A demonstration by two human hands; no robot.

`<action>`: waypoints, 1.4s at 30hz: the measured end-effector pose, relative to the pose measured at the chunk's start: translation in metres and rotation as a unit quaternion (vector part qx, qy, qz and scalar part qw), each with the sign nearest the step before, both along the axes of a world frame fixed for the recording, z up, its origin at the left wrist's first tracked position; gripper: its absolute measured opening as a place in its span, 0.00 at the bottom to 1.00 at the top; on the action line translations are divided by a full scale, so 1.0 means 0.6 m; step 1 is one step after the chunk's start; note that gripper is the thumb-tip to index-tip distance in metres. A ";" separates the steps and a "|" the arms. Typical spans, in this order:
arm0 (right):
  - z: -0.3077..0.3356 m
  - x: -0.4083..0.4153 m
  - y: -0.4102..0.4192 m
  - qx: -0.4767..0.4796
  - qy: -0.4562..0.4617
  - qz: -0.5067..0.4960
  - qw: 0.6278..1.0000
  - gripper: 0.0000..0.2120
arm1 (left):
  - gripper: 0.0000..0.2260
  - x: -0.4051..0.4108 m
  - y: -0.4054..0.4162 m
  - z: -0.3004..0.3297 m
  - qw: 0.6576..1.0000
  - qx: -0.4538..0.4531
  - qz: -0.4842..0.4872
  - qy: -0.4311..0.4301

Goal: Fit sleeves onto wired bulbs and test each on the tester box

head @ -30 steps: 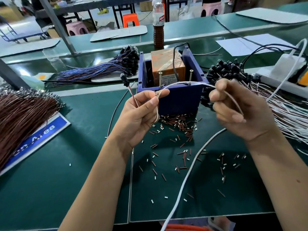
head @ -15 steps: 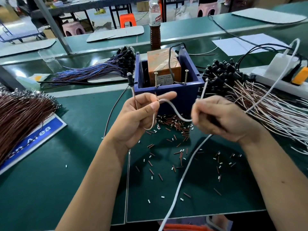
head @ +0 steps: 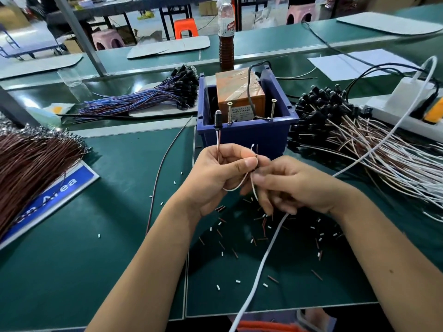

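My left hand (head: 223, 173) pinches a wired bulb (head: 218, 118), whose black bulb head points up in front of the blue tester box (head: 247, 135). The bulb's white and brown leads loop below my left thumb, and their bare ends stick up above it. My right hand (head: 290, 188) is closed on the same leads, fingertip to fingertip with the left. The box holds an orange transformer (head: 239, 92) and two upright screws (head: 273, 107). Several small white and brown sleeves (head: 263, 226) lie scattered on the green mat under my hands.
A pile of black bulbs with white and brown wires (head: 359, 140) lies at the right. Blue-wired bulbs (head: 148, 99) lie behind the left. A brown wire bundle (head: 31, 164) covers a blue sign. A white cable (head: 263, 259), a power strip (head: 402, 109) and a bottle (head: 226, 34) are also here.
My right hand has come in from the right to meet the left hand. The white lead, stretched in an arc before, is now folded into a small loop between them.
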State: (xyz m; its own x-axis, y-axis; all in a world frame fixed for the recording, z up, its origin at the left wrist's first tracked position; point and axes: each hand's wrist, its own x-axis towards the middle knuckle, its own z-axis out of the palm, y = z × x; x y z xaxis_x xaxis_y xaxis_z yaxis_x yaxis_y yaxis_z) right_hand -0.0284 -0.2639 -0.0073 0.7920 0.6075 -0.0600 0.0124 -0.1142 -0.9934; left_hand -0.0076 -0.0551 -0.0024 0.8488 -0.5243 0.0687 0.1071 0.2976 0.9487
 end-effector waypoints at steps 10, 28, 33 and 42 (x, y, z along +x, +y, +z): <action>-0.002 0.013 -0.007 0.153 0.007 -0.137 0.979 0.12 | 0.08 0.004 0.015 0.004 0.994 -0.017 -0.081 0.076; -0.009 0.007 0.011 0.164 -0.034 -0.161 0.973 0.13 | 0.05 0.004 0.015 0.000 0.990 -0.105 -0.089 -0.015; -0.003 0.003 0.013 0.185 -0.018 -0.074 0.980 0.12 | 0.02 0.004 0.008 -0.001 0.995 -0.087 -0.012 -0.053; -0.005 0.001 0.017 0.131 -0.075 -0.149 0.977 0.13 | 0.05 0.002 0.005 0.006 0.995 -0.057 0.044 -0.071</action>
